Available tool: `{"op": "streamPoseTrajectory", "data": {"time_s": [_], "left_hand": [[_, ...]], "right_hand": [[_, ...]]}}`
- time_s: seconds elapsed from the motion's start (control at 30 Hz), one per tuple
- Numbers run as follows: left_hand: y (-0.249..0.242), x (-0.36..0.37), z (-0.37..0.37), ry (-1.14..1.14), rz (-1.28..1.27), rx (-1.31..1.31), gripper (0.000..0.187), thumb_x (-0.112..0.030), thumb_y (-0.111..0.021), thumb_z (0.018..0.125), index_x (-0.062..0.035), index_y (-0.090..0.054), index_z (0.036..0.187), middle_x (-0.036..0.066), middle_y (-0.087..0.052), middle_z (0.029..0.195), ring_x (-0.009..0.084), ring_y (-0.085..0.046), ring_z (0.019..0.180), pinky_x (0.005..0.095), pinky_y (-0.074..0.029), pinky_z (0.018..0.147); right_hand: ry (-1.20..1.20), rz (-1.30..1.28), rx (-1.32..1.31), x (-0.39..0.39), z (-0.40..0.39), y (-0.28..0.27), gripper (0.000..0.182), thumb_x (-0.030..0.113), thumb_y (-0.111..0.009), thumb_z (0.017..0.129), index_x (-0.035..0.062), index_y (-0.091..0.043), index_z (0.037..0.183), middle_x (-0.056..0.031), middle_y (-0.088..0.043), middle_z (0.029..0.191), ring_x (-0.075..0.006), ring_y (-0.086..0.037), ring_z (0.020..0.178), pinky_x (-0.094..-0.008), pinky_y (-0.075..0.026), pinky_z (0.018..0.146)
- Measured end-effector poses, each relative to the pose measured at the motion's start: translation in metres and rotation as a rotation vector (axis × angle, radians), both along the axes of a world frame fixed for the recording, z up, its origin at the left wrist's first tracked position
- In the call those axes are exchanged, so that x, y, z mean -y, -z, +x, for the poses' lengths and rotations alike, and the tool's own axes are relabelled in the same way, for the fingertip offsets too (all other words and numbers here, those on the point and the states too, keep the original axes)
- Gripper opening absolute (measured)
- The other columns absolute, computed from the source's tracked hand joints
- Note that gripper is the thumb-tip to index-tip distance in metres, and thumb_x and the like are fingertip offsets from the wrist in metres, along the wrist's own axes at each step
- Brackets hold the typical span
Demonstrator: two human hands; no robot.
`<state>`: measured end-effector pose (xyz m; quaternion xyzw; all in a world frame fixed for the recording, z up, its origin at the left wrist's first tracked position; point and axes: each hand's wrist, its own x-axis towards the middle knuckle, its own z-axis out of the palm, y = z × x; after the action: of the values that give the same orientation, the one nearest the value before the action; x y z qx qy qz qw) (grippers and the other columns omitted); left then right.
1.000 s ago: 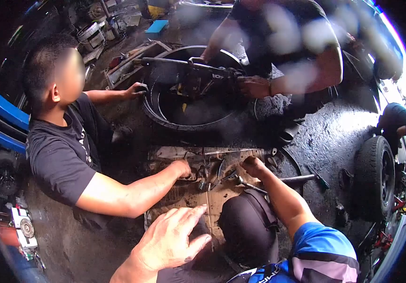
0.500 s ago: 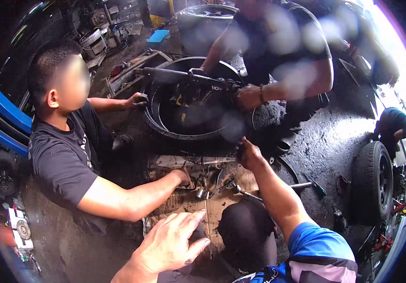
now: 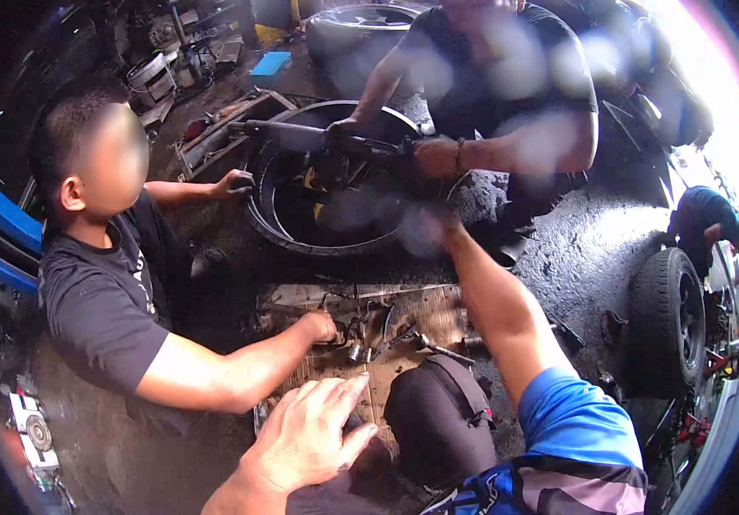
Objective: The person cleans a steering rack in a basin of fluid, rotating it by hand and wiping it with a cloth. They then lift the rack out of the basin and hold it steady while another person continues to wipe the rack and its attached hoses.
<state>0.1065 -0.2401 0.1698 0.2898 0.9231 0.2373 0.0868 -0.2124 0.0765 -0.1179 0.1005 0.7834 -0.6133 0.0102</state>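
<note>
My left hand (image 3: pixel 313 433) hangs in the foreground with its fingers stretched out and thumb apart, holding nothing. Beyond its fingertips, on a flattened cardboard sheet (image 3: pixel 438 313), lie a metal socket (image 3: pixel 356 352) and a long-handled tool (image 3: pixel 442 350). My right hand (image 3: pixel 440 227) reaches forward to the near right edge of a large round rim or tire (image 3: pixel 296 243); its fingers are dark and smeared by a blurry spot on the lens. Above that ring, a person opposite grips a dark mechanical part with a long bar (image 3: pixel 279 131) in both hands.
A person in a dark shirt (image 3: pixel 99 296) crouches at left, one hand on the ring, the other at small parts on the cardboard. An upright wheel (image 3: pixel 668 322) stands at right. A wheel (image 3: pixel 361 17) lies at the back near a blue flat object (image 3: pixel 271 63).
My right hand has moved forward to the ring's edge. The person opposite has shifted the part and bar slightly. My left hand stays nearly still, and the view has shifted a little.
</note>
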Motion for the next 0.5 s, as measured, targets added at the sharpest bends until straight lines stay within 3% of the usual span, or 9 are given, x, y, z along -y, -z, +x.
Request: {"op": "streamPoseTrajectory", "data": {"time_s": [0.1,0.17,0.27,0.37,0.43,0.5], "left_hand": [[0.0,0.001,-0.011,0.022,-0.06,-0.017,0.054,-0.034,-0.066,0.081,-0.0032,-0.054,0.124,0.013,-0.062,0.1,0.0294,-0.061,0.091,0.0392,-0.05,0.082],[0.007,0.001,-0.021,0.068,0.196,-0.015,0.054,-0.034,-0.066,0.081,-0.0029,-0.054,0.124,0.013,-0.061,0.101,0.0276,-0.061,0.091,0.0387,-0.049,0.082],[0.013,0.001,-0.036,0.056,0.344,-0.017,0.053,-0.029,-0.069,0.078,-0.0008,-0.055,0.12,0.014,-0.061,0.1,0.0289,-0.06,0.092,0.041,-0.048,0.083],[0.017,0.014,-0.05,-0.008,0.379,0.043,0.052,-0.027,-0.07,0.077,-0.0002,-0.056,0.119,0.015,-0.061,0.101,0.0304,-0.06,0.094,0.0416,-0.048,0.085],[0.017,0.022,-0.055,-0.039,0.377,0.105,0.052,-0.026,-0.07,0.076,0.0003,-0.056,0.119,0.015,-0.062,0.102,0.0313,-0.06,0.095,0.0418,-0.048,0.086],[0.02,0.032,-0.061,-0.095,0.45,0.143,0.051,-0.026,-0.069,0.077,0.0005,-0.056,0.119,0.017,-0.062,0.104,0.0326,-0.059,0.098,0.0415,-0.047,0.087]], "right_hand": [[0.054,0.404,-0.133,-0.005,-0.035,-0.021,0.052,0.035,-0.063,0.086,-0.0023,-0.056,0.121,-0.0216,-0.058,0.121,-0.0368,-0.054,0.112,-0.0398,-0.043,0.095],[0.094,0.662,-0.26,0.002,-0.052,-0.035,0.053,0.036,-0.062,0.086,-0.0022,-0.056,0.122,-0.0235,-0.057,0.125,-0.0402,-0.052,0.118,-0.0409,-0.041,0.099],[0.127,0.524,0.01,0.022,-0.042,-0.087,0.054,0.038,-0.062,0.086,-0.002,-0.056,0.122,-0.0205,-0.059,0.124,-0.0342,-0.056,0.114,-0.038,-0.042,0.097],[-0.091,0.577,-0.102,0.003,-0.064,-0.072,0.057,0.043,-0.062,0.086,-0.0025,-0.057,0.12,-0.0157,-0.064,0.115,-0.0249,-0.06,0.104,-0.0346,-0.045,0.09],[0.167,0.396,0.259,-0.001,-0.07,-0.079,0.055,0.042,-0.063,0.087,-0.0019,-0.058,0.119,-0.014,-0.066,0.111,-0.0236,-0.061,0.102,-0.0364,-0.047,0.087],[0.193,0.328,0.31,0.0,-0.075,-0.091,0.054,0.04,-0.061,0.088,0.001,-0.055,0.125,-0.0116,-0.065,0.111,-0.0234,-0.063,0.092,-0.0366,-0.048,0.08]]}}
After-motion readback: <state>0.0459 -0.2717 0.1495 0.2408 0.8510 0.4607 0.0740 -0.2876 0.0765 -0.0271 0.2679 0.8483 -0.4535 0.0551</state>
